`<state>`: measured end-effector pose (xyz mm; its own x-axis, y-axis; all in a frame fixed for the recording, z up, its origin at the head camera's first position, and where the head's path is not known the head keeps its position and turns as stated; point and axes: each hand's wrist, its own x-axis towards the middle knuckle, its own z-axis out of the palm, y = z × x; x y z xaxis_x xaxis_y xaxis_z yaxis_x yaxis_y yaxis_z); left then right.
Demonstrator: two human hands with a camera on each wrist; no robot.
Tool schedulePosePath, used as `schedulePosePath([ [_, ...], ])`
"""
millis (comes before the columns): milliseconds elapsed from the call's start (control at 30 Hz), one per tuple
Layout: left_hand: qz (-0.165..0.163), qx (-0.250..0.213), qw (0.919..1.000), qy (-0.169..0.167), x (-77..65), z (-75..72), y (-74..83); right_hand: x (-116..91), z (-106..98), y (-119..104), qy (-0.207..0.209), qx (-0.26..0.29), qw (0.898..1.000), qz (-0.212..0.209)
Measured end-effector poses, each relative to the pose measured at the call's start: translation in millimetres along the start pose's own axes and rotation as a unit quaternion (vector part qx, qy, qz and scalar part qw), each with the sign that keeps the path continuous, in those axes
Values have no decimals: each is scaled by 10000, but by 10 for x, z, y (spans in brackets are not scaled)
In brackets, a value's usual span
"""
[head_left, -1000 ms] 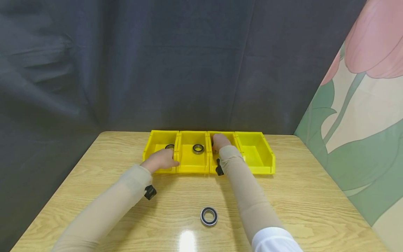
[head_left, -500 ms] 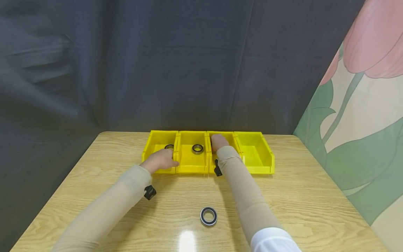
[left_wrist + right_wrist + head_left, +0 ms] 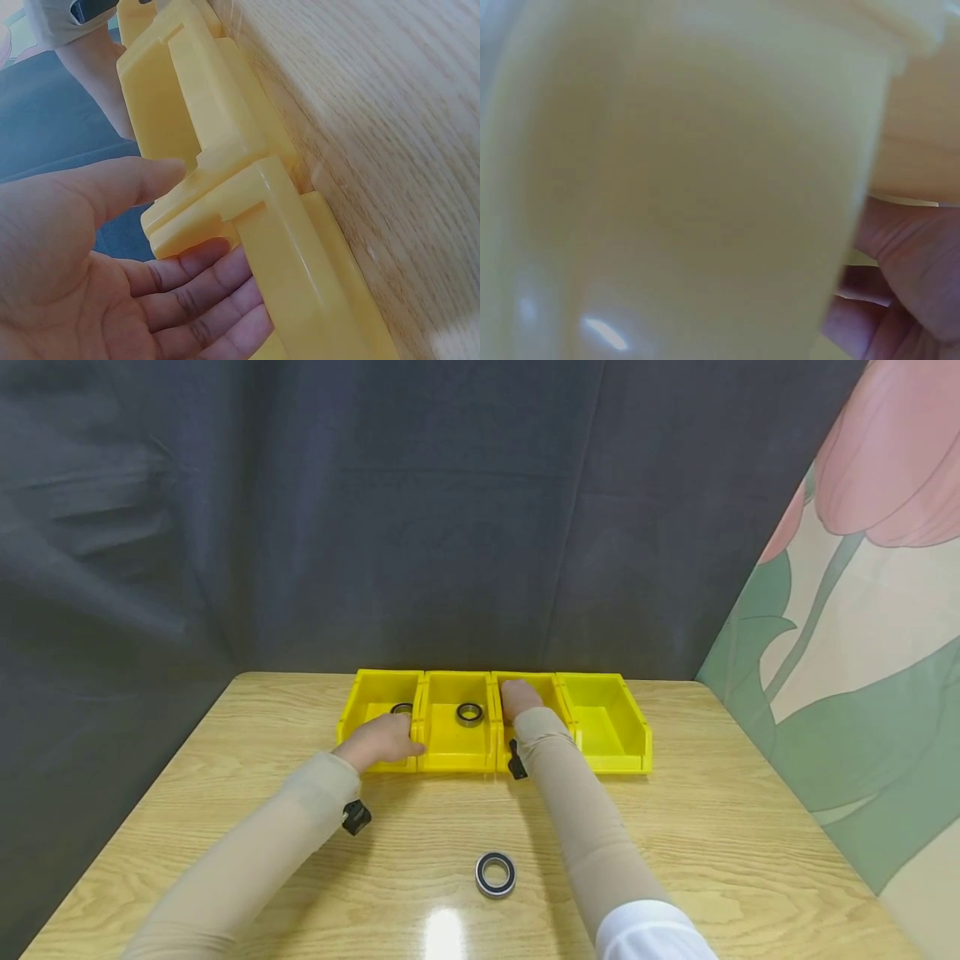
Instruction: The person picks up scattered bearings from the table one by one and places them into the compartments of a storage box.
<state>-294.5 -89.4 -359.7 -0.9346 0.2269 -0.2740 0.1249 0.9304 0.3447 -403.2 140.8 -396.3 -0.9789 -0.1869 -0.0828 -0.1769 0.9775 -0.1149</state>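
Four yellow bins stand joined in a row. My left hand is at the leftmost bin; in the left wrist view its thumb and fingers straddle the paired side walls between that bin and the second bin, gripping them. A ball bearing lies just behind the hand. Another bearing lies inside the second bin. My right hand reaches down into the third bin. In the right wrist view its fingers are partly bent behind the blurred yellow wall, and I cannot tell what they hold.
On the wooden table, in front of the bins, a larger bearing lies flat. The fourth bin is at the right end. A dark curtain hangs behind the table, and a floral wall panel borders its right side.
The right hand has shifted slightly within the third bin. The left hand stays in the same place, and the bearings have not moved; the head view drifts slightly.
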Motion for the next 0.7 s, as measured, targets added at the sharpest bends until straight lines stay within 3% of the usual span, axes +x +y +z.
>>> schedulePosePath([
  [267,16,7,10000,-39,-11,-12,7,29,21,28,-131,111,9998,36],
  [467,43,8,10000,-38,-4,-9,-12,27,-11,110,-498,375,9980,-100],
  [600,86,7,10000,-42,0,-2,-25,-107,-149,145,-725,552,9954,-280],
  [700,120,-18,9999,-42,-5,-2,-31,-268,-286,161,-608,478,9956,-525],
])
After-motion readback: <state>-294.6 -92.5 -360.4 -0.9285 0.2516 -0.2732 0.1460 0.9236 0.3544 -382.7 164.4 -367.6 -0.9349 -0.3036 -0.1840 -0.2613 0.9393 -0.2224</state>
